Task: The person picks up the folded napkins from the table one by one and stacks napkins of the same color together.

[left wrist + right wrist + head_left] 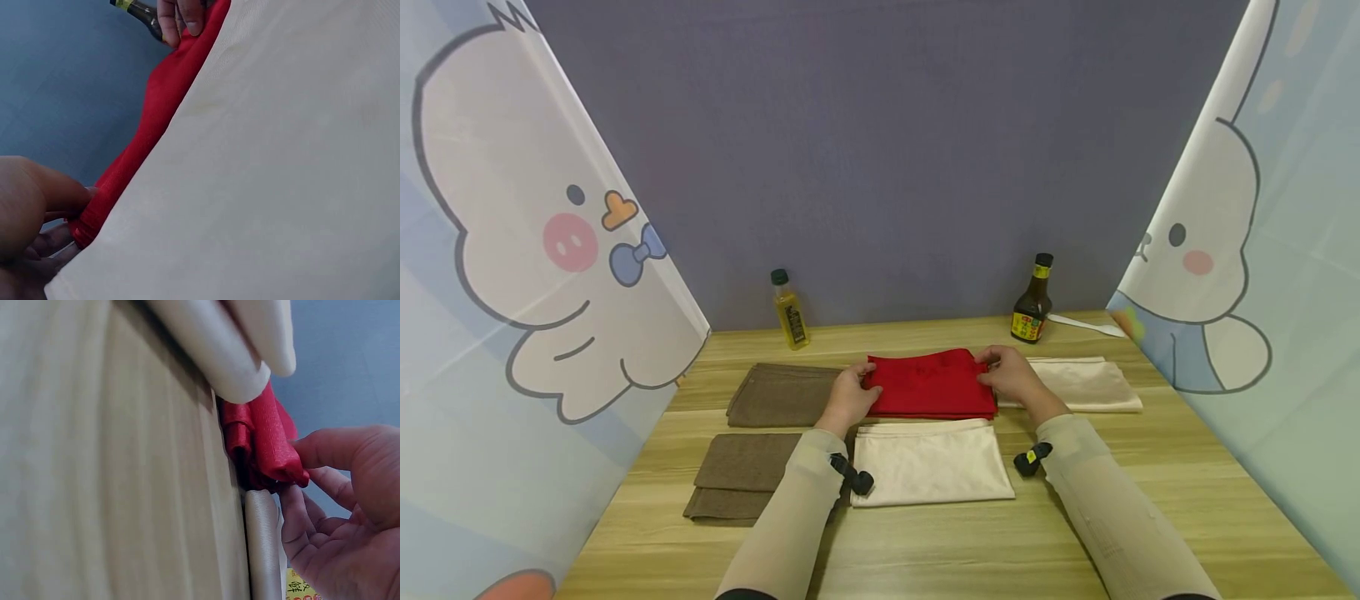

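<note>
A folded red cloth [928, 385] lies at the middle of the table, its back edge slightly raised. At its left end my left hand [850, 396] pinches the edge, thumb on one side and fingers beneath, as the left wrist view shows. My right hand [1011, 375] pinches the opposite end; in the right wrist view the thumb presses the fold of the red cloth [272, 440] from above with fingers under it. In front of it lies a folded cream cloth [932, 467], which fills much of the left wrist view. Another cream cloth [1078, 385] lies right of the red one, partly behind my right hand.
Two folded brown cloths, a back one [782, 396] and a front one [741, 475], lie at the left. Behind stand an oil bottle [791, 312] and a dark sauce bottle [1032, 304], with a white utensil handle [1086, 325] beside it. Printed panels [1195, 250] flank the table.
</note>
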A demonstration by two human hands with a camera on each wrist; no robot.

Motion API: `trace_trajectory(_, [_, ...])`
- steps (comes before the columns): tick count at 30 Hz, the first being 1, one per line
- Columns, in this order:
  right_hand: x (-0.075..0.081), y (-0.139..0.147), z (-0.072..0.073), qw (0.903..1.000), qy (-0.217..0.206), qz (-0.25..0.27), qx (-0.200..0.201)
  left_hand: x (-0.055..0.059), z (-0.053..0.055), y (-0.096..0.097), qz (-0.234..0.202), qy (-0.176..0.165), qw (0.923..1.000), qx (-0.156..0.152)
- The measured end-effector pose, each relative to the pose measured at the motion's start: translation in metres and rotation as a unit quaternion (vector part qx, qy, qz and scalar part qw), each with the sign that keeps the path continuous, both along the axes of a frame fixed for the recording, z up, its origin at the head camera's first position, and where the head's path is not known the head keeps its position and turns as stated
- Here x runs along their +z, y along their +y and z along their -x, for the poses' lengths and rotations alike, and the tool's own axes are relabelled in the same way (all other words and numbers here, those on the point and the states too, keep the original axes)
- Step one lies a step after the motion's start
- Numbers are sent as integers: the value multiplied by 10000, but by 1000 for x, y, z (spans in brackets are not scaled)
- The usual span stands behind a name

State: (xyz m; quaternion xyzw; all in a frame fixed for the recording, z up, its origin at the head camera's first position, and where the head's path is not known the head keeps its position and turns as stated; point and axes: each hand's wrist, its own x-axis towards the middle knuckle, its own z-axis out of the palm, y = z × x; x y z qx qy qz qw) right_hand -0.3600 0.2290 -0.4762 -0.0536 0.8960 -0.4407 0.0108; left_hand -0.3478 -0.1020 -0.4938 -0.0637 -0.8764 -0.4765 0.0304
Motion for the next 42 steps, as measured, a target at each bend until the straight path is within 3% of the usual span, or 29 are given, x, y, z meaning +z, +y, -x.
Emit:
trace_trajectory(27, [0,0,3,9994,-273,-180,101,4,-1,2,586,-44,9983,-47])
trace_trajectory(35, [-2,1,3,9990,54,-372,227,7,-3,1,527,-6,9986,-58])
trace_trajectory(42, [-1,6,-8,9965,474,-604,341,9,-9,3,645,82,9978,-143])
